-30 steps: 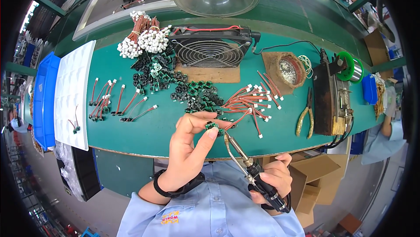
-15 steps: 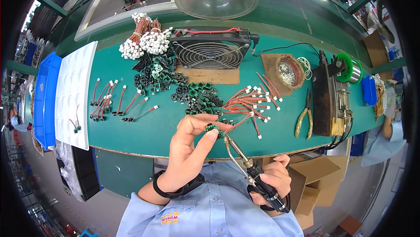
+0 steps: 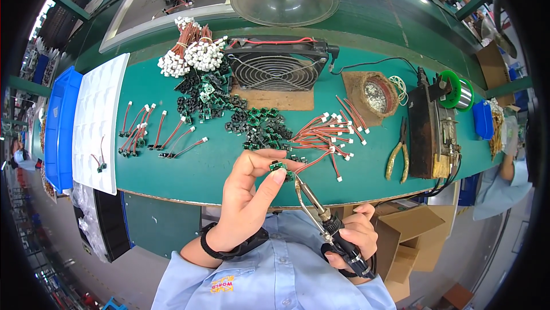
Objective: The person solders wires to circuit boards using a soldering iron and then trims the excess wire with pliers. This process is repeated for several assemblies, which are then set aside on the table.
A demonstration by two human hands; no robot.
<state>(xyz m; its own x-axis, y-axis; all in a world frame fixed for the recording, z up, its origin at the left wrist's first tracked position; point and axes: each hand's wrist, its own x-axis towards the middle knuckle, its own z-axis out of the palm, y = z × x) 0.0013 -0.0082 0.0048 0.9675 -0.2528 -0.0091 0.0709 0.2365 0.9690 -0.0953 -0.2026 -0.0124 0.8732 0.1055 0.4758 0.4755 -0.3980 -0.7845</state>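
Note:
My left hand (image 3: 250,187) pinches a small green circuit board (image 3: 278,167) with a black part on it, held above the table's front edge. From the board a red-and-black wire lead (image 3: 314,163) runs right to a white connector. In my right hand (image 3: 360,237) is a soldering iron (image 3: 344,247), its fingers wrapped round the black handle. The tip of the iron, with a thin feed tube alongside, meets the board's lower right edge; exact contact is too small to make out. Just beyond lie a pile of similar boards (image 3: 260,127) and loose wire leads (image 3: 323,132).
A black fan (image 3: 278,64) stands at the back, beside bundled leads (image 3: 189,49). Finished-looking wired boards (image 3: 137,138) lie left, near a white tray (image 3: 94,109). Rightward are a round tip-cleaning pot (image 3: 378,93), pliers (image 3: 399,152), a soldering station (image 3: 427,132) and a green solder reel (image 3: 456,89).
My right hand and the iron's handle have shifted slightly left. The left hand and the board have barely moved.

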